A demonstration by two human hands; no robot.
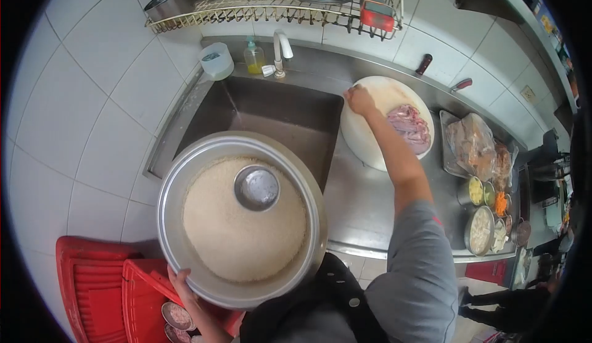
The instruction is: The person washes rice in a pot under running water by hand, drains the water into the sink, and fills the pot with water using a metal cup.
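A large metal pot (165, 220) filled with pale grains that look like uncooked rice overlaps the front of the sink. On the grains rests a small round metal bowl (257, 187). My left hand (182, 283) is closed on the pot's lower-left outer side, with part of the fingers hidden. On the steel counter stands a thick round white cutting board (361, 134) with strips of raw pink meat (409, 127) on its right half. My right hand (362, 100) has its fingers curled at the board's upper-left edge, apart from the meat; the fingertips seem to grip that edge.
Behind the pot lies the sink (290, 112) with a faucet (280, 53) and soap bottle (253, 57). A wire rack (265, 4) hangs above. Rightward are a tray of bagged meat (472, 139) and bowls of chopped food (480, 231). Red crates (92, 287) stand lower left.
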